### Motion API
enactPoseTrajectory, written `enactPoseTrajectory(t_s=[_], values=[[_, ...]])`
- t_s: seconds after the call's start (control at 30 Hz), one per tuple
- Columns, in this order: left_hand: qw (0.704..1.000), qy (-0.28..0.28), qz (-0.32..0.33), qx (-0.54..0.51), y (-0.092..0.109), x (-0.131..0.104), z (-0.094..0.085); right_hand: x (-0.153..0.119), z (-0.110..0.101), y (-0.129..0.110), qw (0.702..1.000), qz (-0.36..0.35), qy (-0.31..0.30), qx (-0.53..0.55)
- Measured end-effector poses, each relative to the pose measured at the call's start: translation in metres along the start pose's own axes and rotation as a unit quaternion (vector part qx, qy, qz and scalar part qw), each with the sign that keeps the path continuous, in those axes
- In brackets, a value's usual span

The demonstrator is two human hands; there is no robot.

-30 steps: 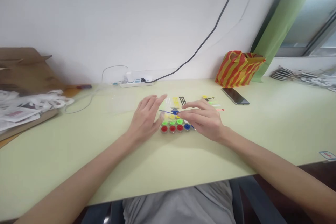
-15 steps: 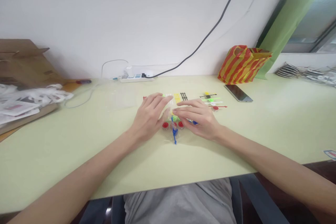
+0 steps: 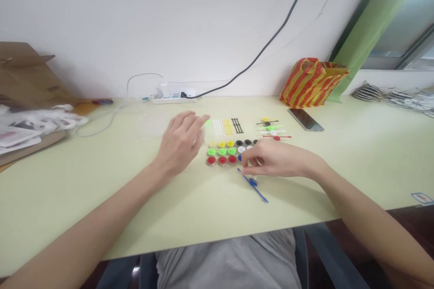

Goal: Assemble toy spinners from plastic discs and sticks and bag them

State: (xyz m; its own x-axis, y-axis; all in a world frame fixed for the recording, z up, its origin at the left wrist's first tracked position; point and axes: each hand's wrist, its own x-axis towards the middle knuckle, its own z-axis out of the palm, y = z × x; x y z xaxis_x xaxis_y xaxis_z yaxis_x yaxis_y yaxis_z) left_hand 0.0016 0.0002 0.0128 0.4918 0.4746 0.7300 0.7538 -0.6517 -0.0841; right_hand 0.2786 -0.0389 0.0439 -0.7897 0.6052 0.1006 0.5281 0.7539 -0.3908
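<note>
My left hand (image 3: pixel 181 142) rests over the table left of the small coloured parts, fingers stretched out, holding nothing visible. My right hand (image 3: pixel 271 157) is at the right end of the rows, fingers curled and the thumb apart from them. Just below its thumb tip lies a blue arrow spinner (image 3: pixel 252 184), slanted down to the right. I see nothing clearly gripped. Round pieces stand in rows, with red discs (image 3: pixel 222 160), green discs (image 3: pixel 222 151), yellow discs (image 3: pixel 222 144) and black discs (image 3: pixel 239 142). My right hand partly hides the white and blue ones.
Behind the rows lie white arrows (image 3: pixel 217 127), yellow arrows (image 3: pixel 227 127) and black arrows (image 3: pixel 237 125). Several spinners (image 3: pixel 273 132) lie to the right, near a phone (image 3: pixel 306 119) and a striped bag (image 3: pixel 312 83). A power strip (image 3: pixel 174 98) sits by the wall.
My hands have moved apart, the left one leftward and the right one rightward. The blue arrow spinner, nearly upright in the picture between them before, is now further right and slanted.
</note>
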Motion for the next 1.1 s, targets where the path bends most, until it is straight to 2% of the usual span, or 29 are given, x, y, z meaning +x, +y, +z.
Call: enactPoseTrajectory(t_s=[0.1,0.27,0.43,0.57,0.87,1.0,1.1], values=[[1.0,0.019,0.013,-0.014,-0.004,-0.001,0.002,-0.002,-0.003,0.003,0.995,0.047,-0.074,0.038],[0.997,0.055,0.047,-0.008,-0.008,-0.001,0.002,0.001,0.007,0.003,0.987,0.063,-0.126,0.077],[0.992,0.098,0.076,-0.006,-0.011,0.001,-0.004,0.002,0.014,0.0,0.988,0.039,-0.136,0.07],[0.989,0.118,0.084,-0.001,-0.013,0.002,-0.004,0.001,0.013,0.0,0.987,0.047,-0.137,0.063],[0.995,0.086,0.052,0.006,-0.014,0.001,-0.001,0.0,0.014,0.0,0.983,0.068,-0.157,0.074],[0.994,0.094,0.06,0.004,-0.013,0.0,0.001,0.001,0.016,0.0,0.982,0.068,-0.162,0.071],[0.991,0.108,0.077,0.004,-0.013,0.001,0.002,0.003,0.014,0.001,0.98,0.05,-0.142,0.132]])
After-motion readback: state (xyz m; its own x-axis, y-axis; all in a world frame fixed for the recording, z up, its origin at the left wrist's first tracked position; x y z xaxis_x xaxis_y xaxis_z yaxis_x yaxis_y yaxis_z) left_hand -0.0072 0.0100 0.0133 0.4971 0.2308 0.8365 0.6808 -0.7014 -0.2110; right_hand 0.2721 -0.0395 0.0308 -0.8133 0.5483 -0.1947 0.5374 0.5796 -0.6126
